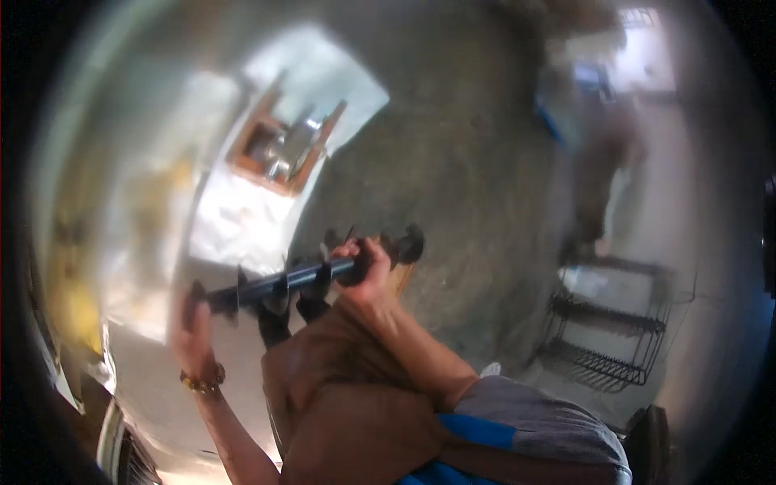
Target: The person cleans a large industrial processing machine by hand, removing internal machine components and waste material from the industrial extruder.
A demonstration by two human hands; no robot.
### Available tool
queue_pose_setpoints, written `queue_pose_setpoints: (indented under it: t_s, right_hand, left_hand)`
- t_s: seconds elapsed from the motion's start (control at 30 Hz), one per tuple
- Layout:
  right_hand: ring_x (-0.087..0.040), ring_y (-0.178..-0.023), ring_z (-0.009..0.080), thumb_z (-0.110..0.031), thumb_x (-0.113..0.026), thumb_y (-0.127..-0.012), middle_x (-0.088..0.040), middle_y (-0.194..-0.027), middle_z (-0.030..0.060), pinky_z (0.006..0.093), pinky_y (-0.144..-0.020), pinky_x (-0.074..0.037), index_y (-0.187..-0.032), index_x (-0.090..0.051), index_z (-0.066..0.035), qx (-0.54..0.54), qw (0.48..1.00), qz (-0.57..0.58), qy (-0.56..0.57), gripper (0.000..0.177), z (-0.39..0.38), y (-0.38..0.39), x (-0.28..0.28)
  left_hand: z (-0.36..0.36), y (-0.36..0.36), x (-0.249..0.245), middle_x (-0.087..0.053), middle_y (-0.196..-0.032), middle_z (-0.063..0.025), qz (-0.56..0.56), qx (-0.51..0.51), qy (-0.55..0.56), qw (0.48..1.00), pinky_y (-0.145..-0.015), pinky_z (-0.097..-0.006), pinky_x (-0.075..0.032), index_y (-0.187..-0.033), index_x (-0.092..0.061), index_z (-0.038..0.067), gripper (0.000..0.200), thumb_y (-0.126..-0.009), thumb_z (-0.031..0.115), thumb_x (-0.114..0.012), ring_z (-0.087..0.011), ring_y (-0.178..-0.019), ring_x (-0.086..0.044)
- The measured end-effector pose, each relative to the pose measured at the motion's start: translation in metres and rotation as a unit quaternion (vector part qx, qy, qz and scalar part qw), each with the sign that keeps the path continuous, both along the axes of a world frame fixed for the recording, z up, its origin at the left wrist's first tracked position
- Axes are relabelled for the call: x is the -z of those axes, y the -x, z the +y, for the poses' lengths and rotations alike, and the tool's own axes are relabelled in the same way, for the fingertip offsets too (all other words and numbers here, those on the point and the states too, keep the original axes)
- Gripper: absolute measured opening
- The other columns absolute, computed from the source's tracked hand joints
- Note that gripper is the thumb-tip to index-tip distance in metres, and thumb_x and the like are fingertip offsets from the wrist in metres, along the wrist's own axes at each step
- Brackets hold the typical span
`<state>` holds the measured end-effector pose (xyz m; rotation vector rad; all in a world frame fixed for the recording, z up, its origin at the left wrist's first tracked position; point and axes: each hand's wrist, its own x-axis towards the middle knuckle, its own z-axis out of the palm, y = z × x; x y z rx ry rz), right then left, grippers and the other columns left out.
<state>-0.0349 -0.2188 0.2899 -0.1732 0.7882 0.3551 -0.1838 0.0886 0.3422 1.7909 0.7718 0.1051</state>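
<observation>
Grip: right hand (365,271) curls tight around dark flanged shaft (299,279), held crosswise at centre. Left hand (192,327) meets shaft's end at 8 o'clock, its closure too blurred to tell. Wire rack (606,331) at 4 o'clock; wooden tray (283,149) at 11.

Single head-worn fisheye view, tilted. Faces forward-down, close over left hand (194,327), right hand (368,273), dark flanged metal bar (295,280) in right fingers. Grey concrete floor (461,162) beyond fingers.

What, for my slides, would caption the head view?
Right hand grips a dark flanged metal shaft, left hand at its end, above brown cloth.
</observation>
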Motion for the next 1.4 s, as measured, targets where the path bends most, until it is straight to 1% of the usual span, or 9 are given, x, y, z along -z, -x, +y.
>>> queue_pose_setpoints:
  t_s: [0.2,0.23,0.3,0.43,0.6,0.83,1.0,1.2,1.4]
  right_hand:
    - [-0.060,-0.076,0.0272,-0.022,-0.064,-0.085,-0.058,-0.070,0.0082,0.0416,-0.079,-0.052,-0.079,-0.059,-0.005,0.012,0.997,0.076,-0.005,0.019,-0.011,0.003,0.007]
    - [-0.058,-0.076,0.0274,-0.021,-0.064,-0.085,-0.056,-0.071,0.0084,0.0417,-0.079,-0.051,-0.079,-0.057,-0.004,0.019,0.996,0.087,-0.013,0.019,-0.014,0.002,0.003]
    - [-0.057,-0.075,0.0276,-0.020,-0.065,-0.085,-0.055,-0.071,0.0084,0.0414,-0.078,-0.050,-0.080,-0.056,-0.003,0.034,0.992,0.104,-0.058,0.019,-0.017,0.005,-0.002]
    - [-0.057,-0.076,0.0270,-0.020,-0.065,-0.085,-0.054,-0.071,0.0081,0.0399,-0.078,-0.050,-0.080,-0.056,-0.005,0.045,0.994,0.100,-0.015,0.018,-0.025,0.009,-0.008]
    - [-0.054,-0.075,0.0274,-0.016,-0.061,-0.086,-0.052,-0.072,0.0083,0.0427,-0.078,-0.049,-0.082,-0.055,-0.006,0.088,0.991,0.098,-0.016,0.013,-0.033,0.006,-0.029]
    - [-0.056,-0.074,0.0281,-0.017,-0.060,-0.087,-0.053,-0.071,0.0090,0.0449,-0.082,-0.050,-0.081,-0.054,-0.005,0.114,0.988,0.090,-0.048,0.015,-0.050,0.004,-0.028]
    - [-0.061,-0.076,0.0295,-0.015,-0.063,-0.087,-0.058,-0.073,0.0116,0.0423,-0.081,-0.054,-0.080,-0.055,-0.003,0.131,0.987,0.086,-0.029,0.016,-0.041,0.015,-0.033]
    - [-0.063,-0.077,0.0301,-0.016,-0.063,-0.087,-0.059,-0.073,0.0113,0.0416,-0.081,-0.054,-0.080,-0.058,-0.004,0.126,0.989,0.076,-0.004,0.015,-0.038,0.023,-0.048]
    - [-0.063,-0.076,0.0291,-0.018,-0.062,-0.086,-0.060,-0.072,0.0106,0.0416,-0.080,-0.053,-0.076,-0.058,-0.005,0.120,0.990,0.075,-0.011,0.017,-0.054,0.026,-0.048]
  left_hand:
    - [0.005,-0.010,0.013,-0.065,-0.115,-0.0104,0.083,-0.031,-0.041,0.995,-0.094,-0.0326,-0.048,-0.124,-0.061,-0.002,0.027,-0.101,0.012,-0.058,-0.0194,-0.104,-0.061]
    - [-0.006,-0.016,0.004,-0.065,-0.110,-0.0090,-0.047,0.017,-0.173,0.984,-0.091,-0.0316,-0.049,-0.121,-0.062,-0.001,0.024,-0.102,0.014,-0.057,-0.0187,-0.099,-0.061]
    - [0.006,-0.007,0.030,-0.065,-0.109,-0.0087,-0.073,-0.023,-0.077,0.994,-0.090,-0.0315,-0.049,-0.120,-0.062,-0.001,0.024,-0.103,0.015,-0.057,-0.0184,-0.099,-0.060]
    - [0.000,-0.032,0.027,-0.063,-0.103,-0.0064,-0.036,0.018,-0.233,0.972,-0.084,-0.0300,-0.049,-0.111,-0.061,0.000,0.018,-0.101,0.014,-0.059,-0.0153,-0.094,-0.058]
    - [-0.011,-0.069,0.016,-0.057,-0.090,-0.0061,-0.163,-0.002,-0.276,0.947,-0.068,-0.0297,-0.046,-0.086,-0.055,0.002,0.011,-0.092,0.001,-0.064,-0.0165,-0.082,-0.054]
    - [-0.042,-0.102,-0.042,-0.058,-0.087,-0.0100,-0.202,0.038,-0.291,0.934,-0.067,-0.0320,-0.047,-0.086,-0.057,-0.003,0.010,-0.093,0.001,-0.063,-0.0222,-0.078,-0.057]
    - [0.007,-0.097,0.016,-0.063,-0.091,-0.0147,-0.207,0.062,-0.472,0.855,-0.073,-0.0391,-0.051,-0.092,-0.063,-0.008,0.026,-0.105,0.012,-0.052,-0.0303,-0.082,-0.062]
    - [0.011,-0.104,0.002,-0.061,-0.083,-0.0164,-0.250,0.058,-0.521,0.814,-0.072,-0.0398,-0.050,-0.091,-0.061,-0.010,0.032,-0.106,0.015,-0.050,-0.0333,-0.076,-0.060]
    - [0.028,-0.098,0.052,-0.066,-0.089,-0.0158,-0.045,-0.107,-0.235,0.965,-0.075,-0.0368,-0.049,-0.098,-0.064,-0.009,0.044,-0.106,0.033,-0.052,-0.0281,-0.078,-0.058]
